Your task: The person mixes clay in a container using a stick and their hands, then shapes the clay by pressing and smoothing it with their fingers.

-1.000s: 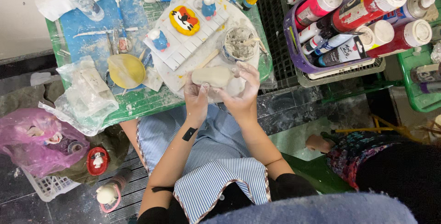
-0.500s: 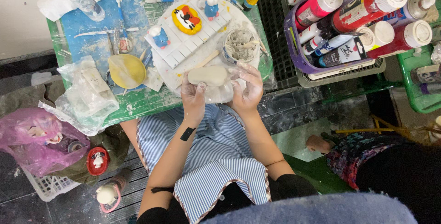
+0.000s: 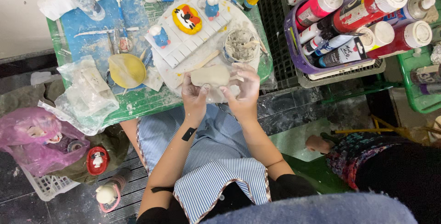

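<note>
Both forearms reach forward, left hand [image 3: 195, 96] and right hand [image 3: 244, 91] cupped close together.

The lump of clay [image 3: 210, 75] looks soft, matt and pale grey, with a smooth top. The left hand [image 3: 195, 97] and right hand [image 3: 245, 90] are dusty with dry clay, and the fingers [image 3: 250, 70] look chalky. The green bench [image 3: 138, 102] is smeared with paint and looks rough. A clear plastic bag [image 3: 85, 98] is thin, shiny and crinkled. The paint bottles [image 3: 363, 17] are glossy plastic. The apron [image 3: 216, 159] is striped cloth. The little tub [image 3: 240, 46] holds wet, lumpy grey clay.
</note>
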